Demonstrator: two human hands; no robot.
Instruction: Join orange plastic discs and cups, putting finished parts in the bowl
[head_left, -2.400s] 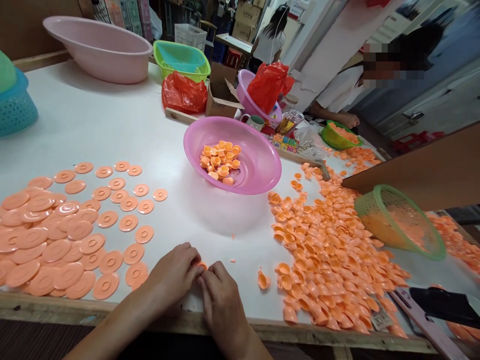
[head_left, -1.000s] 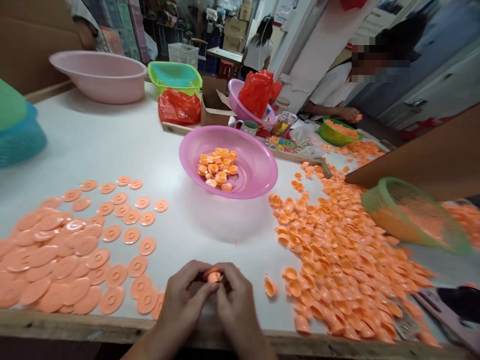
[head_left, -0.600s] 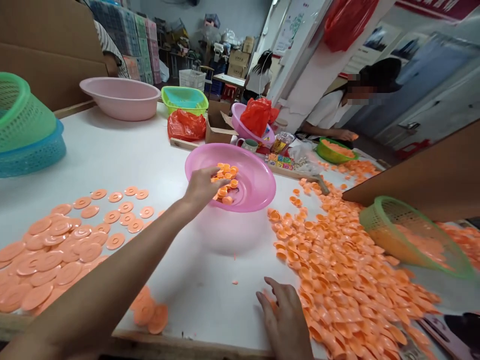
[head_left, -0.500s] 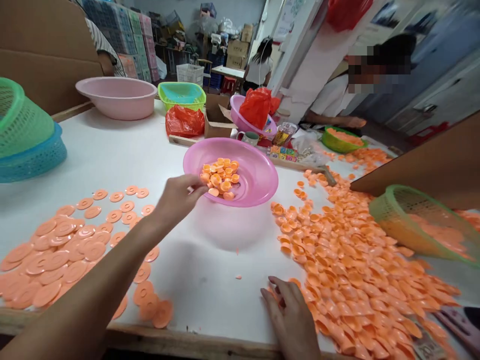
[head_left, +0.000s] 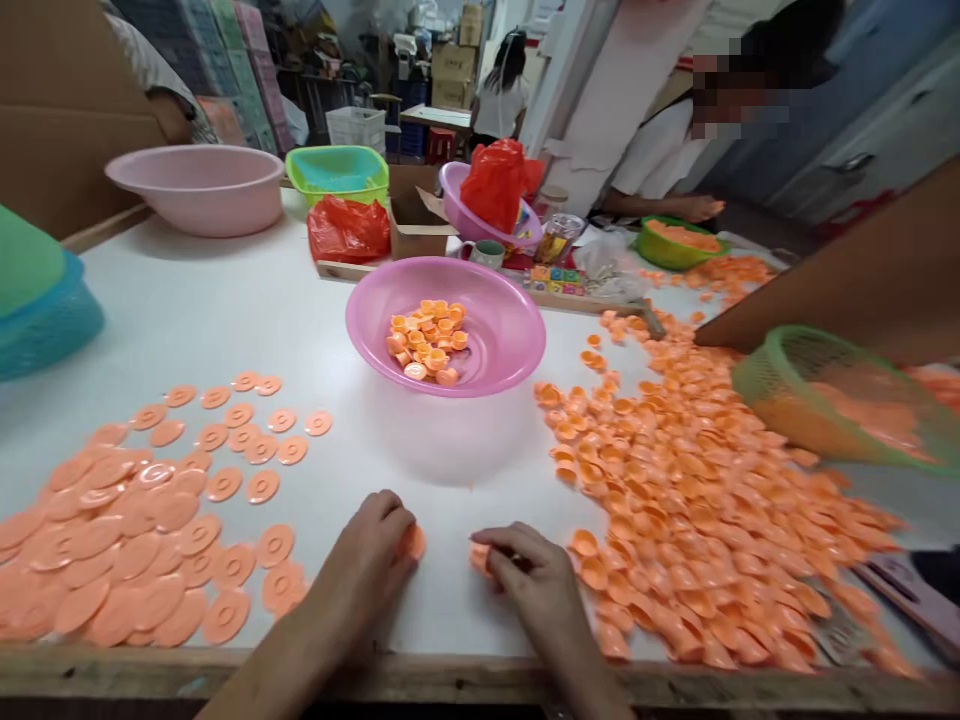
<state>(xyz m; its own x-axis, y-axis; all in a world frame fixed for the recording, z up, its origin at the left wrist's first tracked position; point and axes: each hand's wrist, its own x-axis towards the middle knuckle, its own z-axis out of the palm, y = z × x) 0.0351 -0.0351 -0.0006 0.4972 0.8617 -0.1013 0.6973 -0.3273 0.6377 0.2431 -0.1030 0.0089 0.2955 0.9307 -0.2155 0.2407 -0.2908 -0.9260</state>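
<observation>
Near the table's front edge, my left hand (head_left: 366, 560) pinches an orange plastic disc (head_left: 413, 542), partly hidden by the fingers. Just right of it, my right hand (head_left: 536, 585) has its fingers closed on a small orange plastic cup (head_left: 480, 558). The two pieces are apart, facing each other over the white tabletop. Flat orange discs (head_left: 135, 540) lie spread and heaped left of my left hand. A large heap of small orange cups (head_left: 697, 500) lies beside my right hand. Beyond both hands, a pink basin (head_left: 502, 350) holds several orange pieces.
A green mesh basket (head_left: 795, 390) lies tilted at the right with orange parts inside. Blue and green baskets (head_left: 45, 320) stand at the left edge. At the back are a pale pink basin (head_left: 202, 190), a red bag (head_left: 349, 230) and a mug (head_left: 487, 254). A co-worker (head_left: 660, 160) sits at the far right.
My left hand has come back from the pink basin to the front and now holds a disc. My right hand has moved left and up from the heap's edge with a cup.
</observation>
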